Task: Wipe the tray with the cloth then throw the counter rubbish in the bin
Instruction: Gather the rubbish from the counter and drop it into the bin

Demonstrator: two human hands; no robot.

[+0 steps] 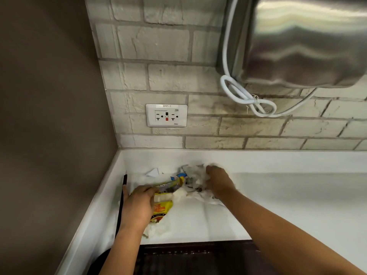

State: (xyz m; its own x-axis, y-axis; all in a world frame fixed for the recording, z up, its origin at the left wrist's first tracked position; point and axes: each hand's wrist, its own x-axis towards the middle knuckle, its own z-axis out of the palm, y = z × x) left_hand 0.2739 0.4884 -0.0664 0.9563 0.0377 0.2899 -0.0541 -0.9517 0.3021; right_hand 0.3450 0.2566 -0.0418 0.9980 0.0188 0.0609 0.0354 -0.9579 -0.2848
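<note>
White worktop [198, 219], back left corner: we gather the rubbish [184, 187], left hand [139, 203] gripping a yellow packet [161, 210], right hand [217, 181] clutching crumpled paper [195, 172], ready for the bin.

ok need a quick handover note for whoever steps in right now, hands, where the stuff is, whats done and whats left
Left hand: gripping the yellow wrapper near the corner of the white counter.
Right hand: curled into the crumpled white tissue by the back wall.
Rubbish is in one pile between the hands.
Tray, cloth and bin are out of view, so the wipe cannot be confirmed.
Left: lift the pile and bin it.
</note>
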